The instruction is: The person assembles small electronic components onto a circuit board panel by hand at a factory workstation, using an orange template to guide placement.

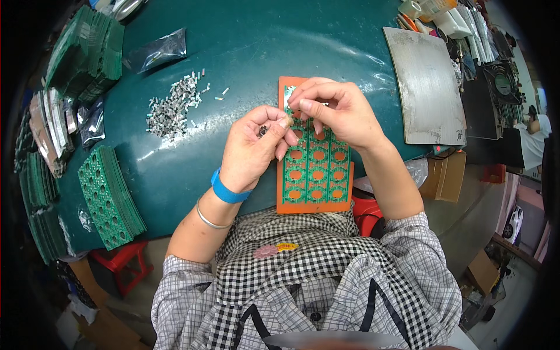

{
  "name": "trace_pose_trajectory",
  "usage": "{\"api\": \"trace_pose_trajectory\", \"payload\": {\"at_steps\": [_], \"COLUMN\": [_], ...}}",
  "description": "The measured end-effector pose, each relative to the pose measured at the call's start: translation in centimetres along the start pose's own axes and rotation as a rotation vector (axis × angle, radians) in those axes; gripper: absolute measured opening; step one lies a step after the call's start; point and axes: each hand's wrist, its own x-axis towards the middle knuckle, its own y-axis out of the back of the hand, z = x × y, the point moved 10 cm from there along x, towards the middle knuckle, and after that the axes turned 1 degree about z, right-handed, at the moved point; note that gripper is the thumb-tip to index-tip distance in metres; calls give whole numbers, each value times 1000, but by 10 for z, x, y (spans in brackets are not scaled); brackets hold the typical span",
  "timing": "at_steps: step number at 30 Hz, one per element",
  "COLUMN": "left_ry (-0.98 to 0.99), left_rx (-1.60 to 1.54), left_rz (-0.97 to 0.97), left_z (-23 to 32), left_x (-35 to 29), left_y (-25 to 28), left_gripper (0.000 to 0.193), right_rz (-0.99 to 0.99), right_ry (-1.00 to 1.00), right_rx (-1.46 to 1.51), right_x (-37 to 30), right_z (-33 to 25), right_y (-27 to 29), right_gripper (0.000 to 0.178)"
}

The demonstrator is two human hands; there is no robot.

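In front of me lies a green circuit board panel (307,165) with rows of round cutouts. It rests on an orange plate (315,207) at the table's near edge. Over the panel's upper left, my left hand (255,140) is curled around a few small dark parts (262,131), its thumb and forefinger pressed together. My right hand (344,114) hovers above the panel's far end with thumb and forefinger pinched; whatever is between them is too small to make out. White spots show at the panel's far left corner, and my hands hide part of its upper rows.
A loose pile of small silver-grey parts (172,111) lies left of my hands, near a dark shiny bag (157,51). Stacks of green boards (111,198) line the left side. On the right lies a grey metal plate (424,87), with tools and bottles beyond it.
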Motion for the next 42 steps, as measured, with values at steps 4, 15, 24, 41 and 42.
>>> {"api": "trace_pose_trajectory", "payload": {"at_steps": [4, 15, 24, 41, 42], "left_ry": [-8, 118, 112, 48, 19], "left_rx": [-14, -349, -534, -508, -510], "left_rz": [22, 64, 150, 161, 119], "left_z": [2, -15, -14, -11, -9], "left_x": [0, 10, 16, 15, 16], "left_y": [2, 25, 43, 38, 36], "left_gripper": [13, 17, 16, 11, 11], "right_rz": [28, 180, 266, 346, 362], "right_ry": [25, 118, 383, 432, 434], "right_rx": [-17, -488, -839, -798, -811], "right_x": [0, 24, 23, 19, 19], "right_z": [0, -5, -7, -9, -10], "right_y": [2, 32, 22, 27, 27], "right_gripper": [11, 9, 6, 8, 8]}}
